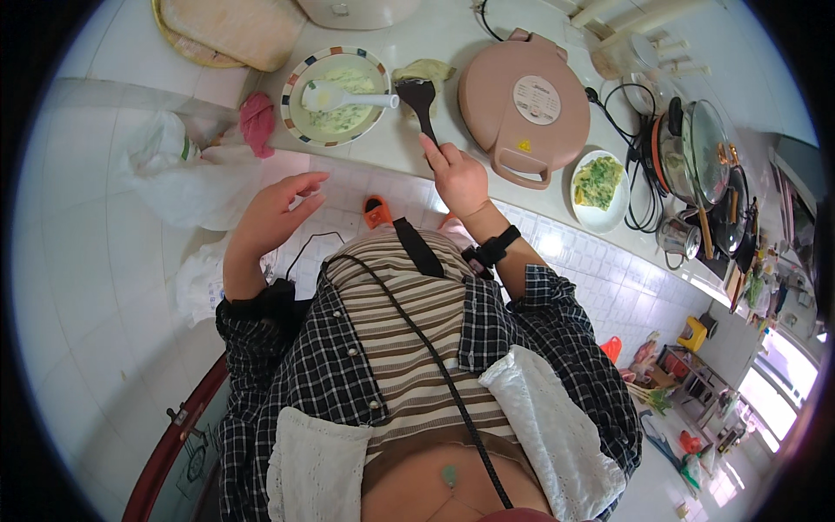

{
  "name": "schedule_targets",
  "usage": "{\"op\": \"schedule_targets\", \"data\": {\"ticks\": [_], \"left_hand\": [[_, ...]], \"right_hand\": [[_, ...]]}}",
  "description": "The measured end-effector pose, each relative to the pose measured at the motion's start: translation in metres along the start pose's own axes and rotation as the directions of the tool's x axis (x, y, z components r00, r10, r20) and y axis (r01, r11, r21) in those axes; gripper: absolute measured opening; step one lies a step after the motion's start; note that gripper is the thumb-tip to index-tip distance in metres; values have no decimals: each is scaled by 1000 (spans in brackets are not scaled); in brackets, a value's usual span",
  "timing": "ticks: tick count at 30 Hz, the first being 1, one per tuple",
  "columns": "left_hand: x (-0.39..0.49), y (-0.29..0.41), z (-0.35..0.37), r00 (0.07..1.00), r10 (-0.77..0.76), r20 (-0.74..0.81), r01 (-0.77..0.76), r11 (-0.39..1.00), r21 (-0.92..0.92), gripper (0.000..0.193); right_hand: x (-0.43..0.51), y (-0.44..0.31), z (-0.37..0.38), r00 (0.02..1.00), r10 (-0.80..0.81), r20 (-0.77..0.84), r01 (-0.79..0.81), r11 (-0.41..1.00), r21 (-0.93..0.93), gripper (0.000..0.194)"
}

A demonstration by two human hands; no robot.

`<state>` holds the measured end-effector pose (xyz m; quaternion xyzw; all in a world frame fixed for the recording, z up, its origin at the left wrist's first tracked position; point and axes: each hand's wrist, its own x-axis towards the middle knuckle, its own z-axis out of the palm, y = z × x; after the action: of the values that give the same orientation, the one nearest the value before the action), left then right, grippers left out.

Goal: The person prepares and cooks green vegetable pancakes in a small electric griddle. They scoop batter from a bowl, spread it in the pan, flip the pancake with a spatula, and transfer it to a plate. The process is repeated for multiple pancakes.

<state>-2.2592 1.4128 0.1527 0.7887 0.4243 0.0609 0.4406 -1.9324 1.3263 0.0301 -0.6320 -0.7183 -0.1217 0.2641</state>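
My right hand (458, 177) grips the handle of a dark spatula (419, 99). Its flat blade rests at or just above a folded, yellowish-green cloth (430, 68) on the counter. In the air before the counter's front edge, my left hand (280, 207) has its fingers apart and holds nothing. A bowl with a checkered rim (291, 121) contains pale batter with green bits, and a white ladle (365, 100) lies across it. To the right of the spatula sits a closed pink Midea electric griddle (486, 107). A white plate (597, 222) bears a piece of green-flecked pancake (598, 183).
A crumpled pink cloth (257, 122) lies at the counter's left edge, above a white plastic bag (189, 173). Black cable (636, 202) coils beside the plate. Farther right stand a glass-lidded pot (706, 153) and a metal mug (678, 236). A cutting board (235, 29) leans at the back left.
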Motion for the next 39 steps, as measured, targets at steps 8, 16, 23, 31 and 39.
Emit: {"op": "schedule_targets", "data": {"ticks": [8, 16, 23, 31, 39], "left_hand": [[-29, -56, -29, 999, -47, 14, 49, 988, -148, 42], [36, -49, -1, 908, 231, 350, -243, 970, -11, 39], [125, 4, 113, 802, 301, 516, -528, 761, 377, 54], [207, 3, 188, 957, 287, -33, -220, 798, 562, 60], [252, 6, 189, 972, 226, -65, -152, 816, 558, 60]], "right_hand": [[-16, -26, 17, 983, 171, -62, -168, 984, 54, 60], [-58, -55, -45, 979, 205, -24, -204, 979, 16, 54], [-79, -76, -92, 970, 237, -55, -238, 971, -25, 54], [-90, -67, -121, 958, 268, -106, -270, 963, -3, 59], [-79, -23, -135, 961, 257, -97, -245, 962, 122, 62]]}}
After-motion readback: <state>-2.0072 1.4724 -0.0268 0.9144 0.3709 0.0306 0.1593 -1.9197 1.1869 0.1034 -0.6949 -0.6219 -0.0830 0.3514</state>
